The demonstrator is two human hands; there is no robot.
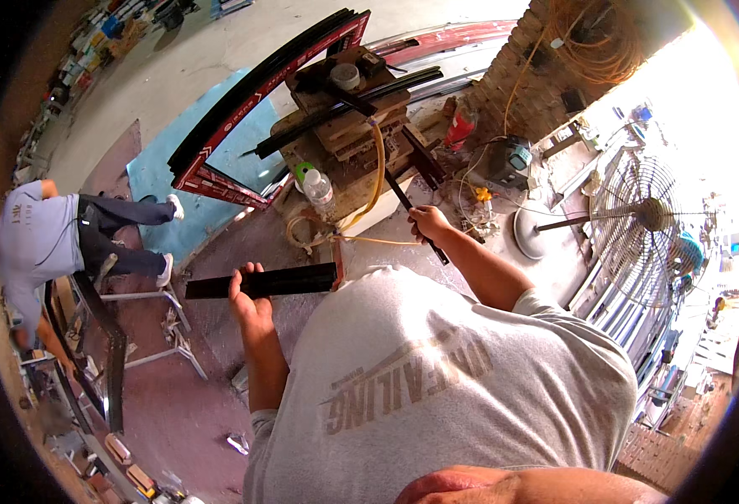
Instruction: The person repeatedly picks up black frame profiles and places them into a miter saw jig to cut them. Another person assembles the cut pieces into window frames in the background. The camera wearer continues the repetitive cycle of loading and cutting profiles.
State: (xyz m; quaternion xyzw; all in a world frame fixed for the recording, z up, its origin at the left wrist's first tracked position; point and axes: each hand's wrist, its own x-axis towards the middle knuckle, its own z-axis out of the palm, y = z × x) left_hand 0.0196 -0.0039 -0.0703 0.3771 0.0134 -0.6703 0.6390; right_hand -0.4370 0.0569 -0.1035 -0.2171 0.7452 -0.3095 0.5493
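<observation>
My left hand [254, 294] is closed around a wide black profile piece [298, 280], which lies roughly level in front of my body. Its right end reaches my grey shirt. In my right hand [429, 224] is a thin black strip [405, 198], gripped near its lower end; it slants up and left toward the wooden workbench [348, 197]. Long black profiles [344, 109] lie across the bench top. Beside them stand a clear plastic bottle [319, 190] and a round pale container [345, 76].
A black and red frame [252, 101] leans left of the bench. A yellow hose [379, 168] hangs down its front. To the right stand a large fan [638, 214], a red bottle [460, 128] and a grey machine [512, 160]. Another person [42, 227] bends over black frames at far left.
</observation>
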